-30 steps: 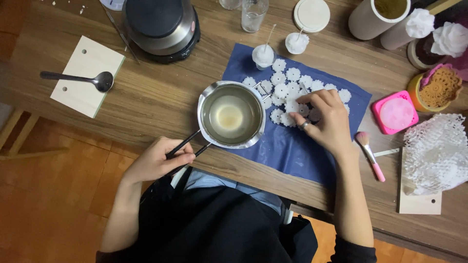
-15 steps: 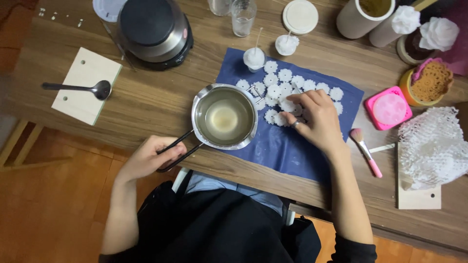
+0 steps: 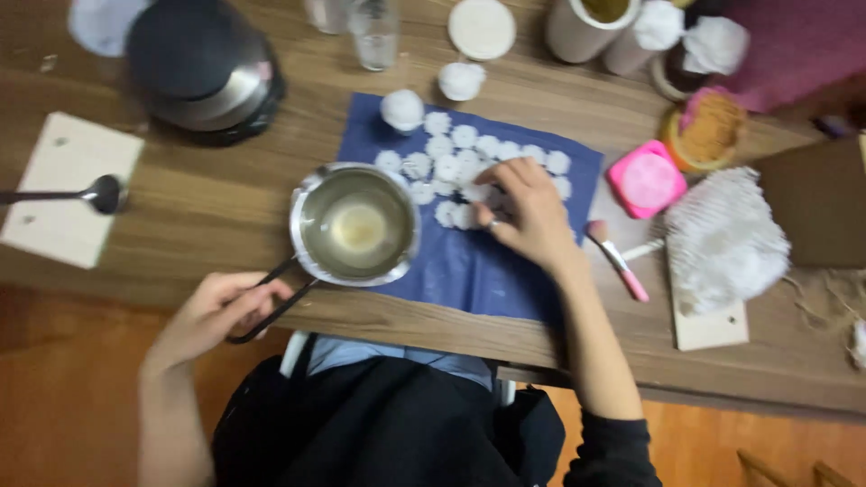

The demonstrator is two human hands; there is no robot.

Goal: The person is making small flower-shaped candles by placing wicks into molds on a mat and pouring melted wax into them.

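Observation:
My left hand [image 3: 216, 311] grips the black handle of a small steel saucepan [image 3: 355, 225] with pale liquid in it. The pan stands on the left part of a blue cloth [image 3: 469, 261] spread on the wooden table [image 3: 207, 216]. Several small white round moulds [image 3: 451, 149] lie in rows on the cloth. My right hand [image 3: 528, 212] rests over the right end of those rows, fingertips on one of the moulds; whether it grips the mould I cannot tell.
A dark steel kettle [image 3: 203, 68] stands at back left, with a spoon [image 3: 90, 194] on a white board [image 3: 63, 189] beside it. A pink container [image 3: 647, 179], pink brush [image 3: 616, 260], white net bundle [image 3: 722, 239], glass [image 3: 374, 32] and jars sit at right and back.
The view has shifted slightly and blurred. My right hand has slid a little along the moulds. My left hand still holds the pan handle.

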